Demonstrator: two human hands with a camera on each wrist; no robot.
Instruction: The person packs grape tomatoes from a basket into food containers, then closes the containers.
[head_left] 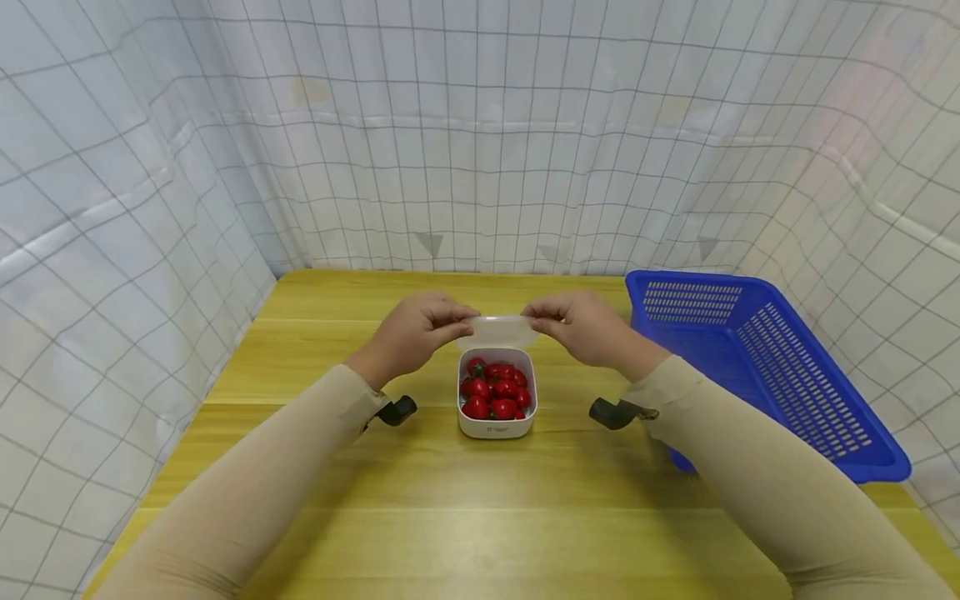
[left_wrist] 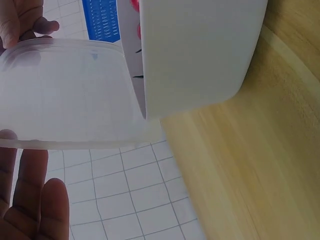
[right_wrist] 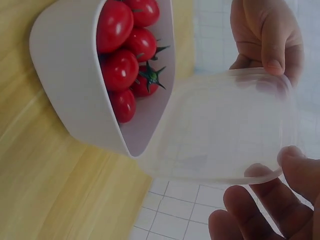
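A white container (head_left: 497, 428) stands on the table, filled with several red cherry tomatoes (head_left: 495, 389), some with green stems. At its far side a translucent lid (head_left: 498, 333) is held up at a tilt, its lower edge close to the container's back rim. My left hand (head_left: 417, 332) pinches the lid's left corner between thumb and fingers. Opposite it, my right hand (head_left: 583, 330) pinches the right corner. Both wrist views show thumb and fingertips on the lid (right_wrist: 220, 130); whether its lower edge touches the container (left_wrist: 200, 55) I cannot tell.
To the right, a blue plastic basket (head_left: 765, 358) with slotted sides stands on the wooden table (head_left: 480, 517), beside the right forearm. White gridded sheeting (head_left: 480, 150) rises behind the table and along both sides.
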